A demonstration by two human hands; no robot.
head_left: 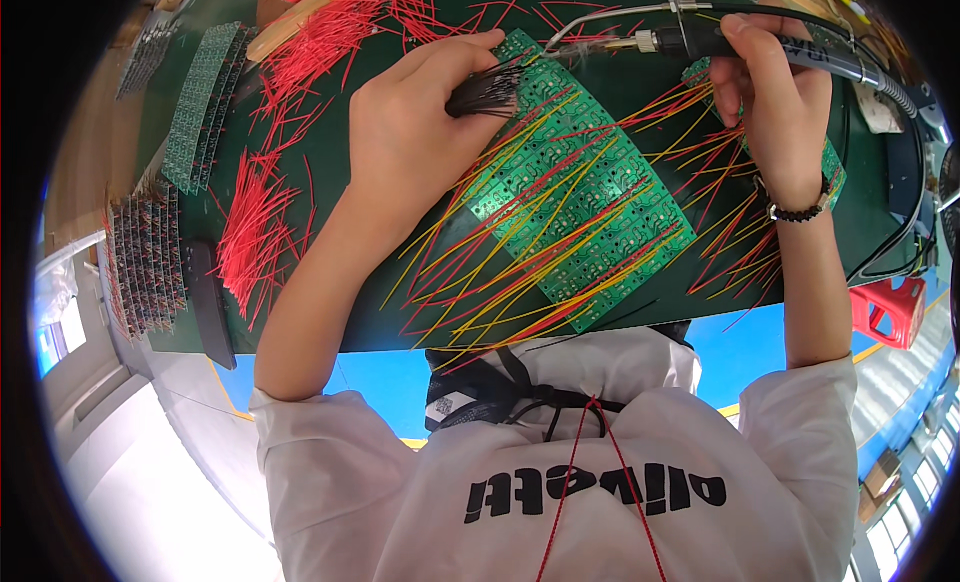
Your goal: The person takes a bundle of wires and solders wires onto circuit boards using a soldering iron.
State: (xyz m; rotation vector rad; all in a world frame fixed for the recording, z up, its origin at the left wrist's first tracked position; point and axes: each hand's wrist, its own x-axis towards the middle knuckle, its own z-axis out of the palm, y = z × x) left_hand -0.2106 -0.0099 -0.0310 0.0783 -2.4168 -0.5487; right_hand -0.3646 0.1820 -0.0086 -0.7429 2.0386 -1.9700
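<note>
In the head view, soldering black wires [488, 90] to the green circuit board [600, 172] seems in hand; the next move likely calls for steadying one wire end under the soldering iron [700, 42]. The board lies on the counter [213, 222] between the hands, the left hand [420, 107] grasping the wires, the right hand [785, 107] gripping the iron.

speckled green circuit board [620, 172], red and yellow wires [500, 294], black wire bundle [487, 94]
</note>
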